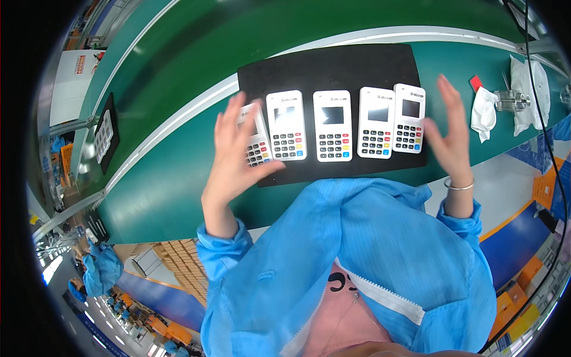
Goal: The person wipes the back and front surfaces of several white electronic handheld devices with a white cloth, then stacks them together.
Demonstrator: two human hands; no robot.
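Several white handheld card payment terminals lie face up in a row on a black mat (pixel 330 66). Each has a small dark screen and a keypad with black, red, yellow and blue keys. My left hand (pixel 229 152) is open over the leftmost terminal (pixel 257 150), fingers spread, covering part of it. Whether it touches the terminal I cannot tell. My right hand (pixel 451 140) is open just right of the rightmost terminal (pixel 409 119), its thumb close to that edge. The two right terminals stand close together, while the middle terminal (pixel 332 126) has gaps on both sides.
The mat lies on a green worktable (pixel 154 205) with a raised metal edge strip behind it. To the right are a white cloth (pixel 483 116), a glass jar (pixel 511 101), a red item (pixel 476 83) and a white bag (pixel 531 89). A black cable (pixel 544 128) hangs at the right.
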